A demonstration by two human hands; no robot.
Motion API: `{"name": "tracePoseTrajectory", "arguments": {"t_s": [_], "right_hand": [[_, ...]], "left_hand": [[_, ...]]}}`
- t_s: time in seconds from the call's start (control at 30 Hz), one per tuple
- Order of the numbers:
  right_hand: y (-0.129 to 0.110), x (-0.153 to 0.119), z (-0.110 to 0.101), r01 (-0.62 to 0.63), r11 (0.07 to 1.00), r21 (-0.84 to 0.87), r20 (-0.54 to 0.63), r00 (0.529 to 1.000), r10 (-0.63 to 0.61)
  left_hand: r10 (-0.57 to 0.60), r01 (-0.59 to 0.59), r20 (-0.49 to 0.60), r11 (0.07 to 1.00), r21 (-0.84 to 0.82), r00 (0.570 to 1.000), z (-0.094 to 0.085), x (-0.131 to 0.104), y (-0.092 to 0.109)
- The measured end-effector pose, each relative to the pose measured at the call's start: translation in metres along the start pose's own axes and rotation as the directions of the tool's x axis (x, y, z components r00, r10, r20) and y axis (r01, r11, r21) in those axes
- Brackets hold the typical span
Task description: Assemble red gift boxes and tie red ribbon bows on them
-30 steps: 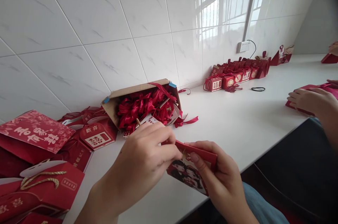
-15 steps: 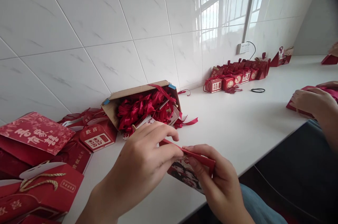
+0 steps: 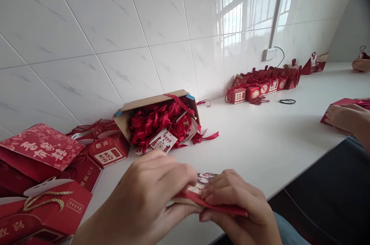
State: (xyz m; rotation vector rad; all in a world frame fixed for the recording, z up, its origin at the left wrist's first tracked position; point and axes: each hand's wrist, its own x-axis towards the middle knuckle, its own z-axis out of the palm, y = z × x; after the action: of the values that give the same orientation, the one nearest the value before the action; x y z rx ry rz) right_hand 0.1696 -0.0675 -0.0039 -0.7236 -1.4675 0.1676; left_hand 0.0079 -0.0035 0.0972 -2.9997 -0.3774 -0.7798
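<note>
Between my hands, low over the white table, is a red card gift box [image 3: 202, 178] with figures printed on a pale panel. It looks thin and partly folded. My left hand [image 3: 153, 191] pinches its left end, fingers above and thumb below. Curled over the right end, my right hand [image 3: 243, 198] grips the red edge with thumb underneath. Fingers cover much of the box. Just beyond my left hand, a cardboard carton [image 3: 156, 98] lies on its side, spilling dark red ribbons [image 3: 152, 119] and a white printed tag [image 3: 163, 141].
Red gift boxes [image 3: 106, 152] crowd the table on the left, one with gold rope handles [image 3: 47, 198]. Several small red boxes [image 3: 254, 93] line the tiled wall. A black loop [image 3: 287, 101] lies near them. At right, another person's hand [image 3: 347, 116] holds a red box.
The box has tilted between my hands, so its printed panel now faces up and away and the red edge faces me. Both hands have turned and moved slightly lower.
</note>
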Motion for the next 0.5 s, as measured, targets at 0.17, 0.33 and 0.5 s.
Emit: {"name": "tracePoseTrajectory", "arguments": {"t_s": [0.17, 0.33, 0.5], "right_hand": [[-0.007, 0.001, 0.002, -0.203, 0.969, 0.14, 0.141, 0.973, 0.183], [-0.012, -0.005, 0.008, -0.561, 0.758, 0.333, 0.299, 0.825, 0.479], [-0.01, -0.012, 0.004, -0.703, 0.625, 0.34, 0.324, 0.711, 0.624]], "left_hand": [[0.034, -0.042, 0.199, 0.998, 0.037, 0.979, -0.007, -0.009, 0.003], [0.06, -0.06, 0.336, 0.998, -0.011, 0.94, -0.003, -0.011, 0.005], [0.04, -0.028, 0.352, 0.999, -0.038, 0.935, -0.002, -0.013, 0.008]]}}
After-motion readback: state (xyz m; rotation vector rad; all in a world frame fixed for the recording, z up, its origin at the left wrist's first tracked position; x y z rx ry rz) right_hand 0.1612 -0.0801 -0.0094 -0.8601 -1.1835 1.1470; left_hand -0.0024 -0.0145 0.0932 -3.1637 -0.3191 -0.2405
